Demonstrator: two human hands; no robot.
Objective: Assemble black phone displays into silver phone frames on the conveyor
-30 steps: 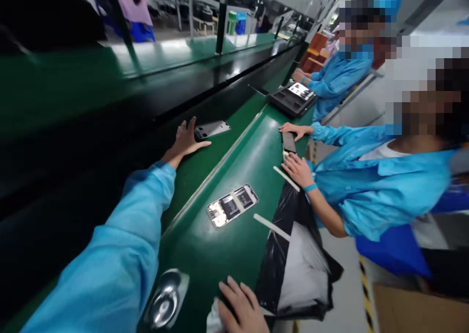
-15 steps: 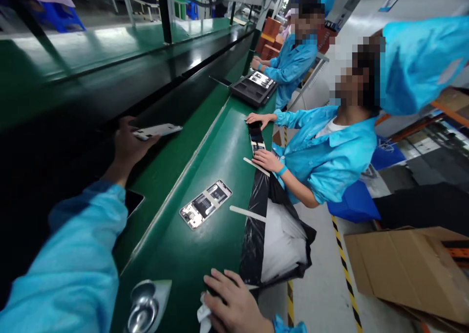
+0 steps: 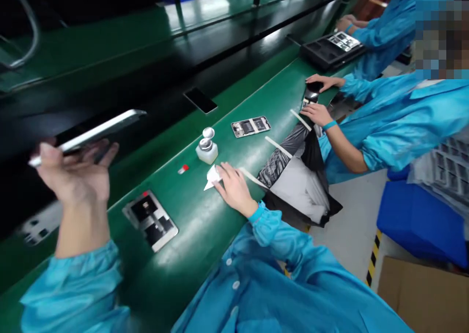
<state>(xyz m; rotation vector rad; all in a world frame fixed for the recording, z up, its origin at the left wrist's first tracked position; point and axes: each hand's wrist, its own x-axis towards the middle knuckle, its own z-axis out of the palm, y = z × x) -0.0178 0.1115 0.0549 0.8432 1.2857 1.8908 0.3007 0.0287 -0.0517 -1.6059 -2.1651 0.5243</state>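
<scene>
Head view: left hand (image 3: 78, 174) raised clear of the bench (image 3: 205, 235), fingers curled around a phone (image 3: 91, 133) held edge-on, probably for inspection. Right hand (image 3: 231, 186) flat on the bench, fingertips pinning a white cloth (image 3: 212, 175), likely kept ready for wiping. Just beyond the cloth, a small bottle (image 3: 207, 147); nearer than the bottle, an opened phone (image 3: 150, 220) lying face-down.

No text, label, brand, number or sign is legible anywhere in view.
</scene>
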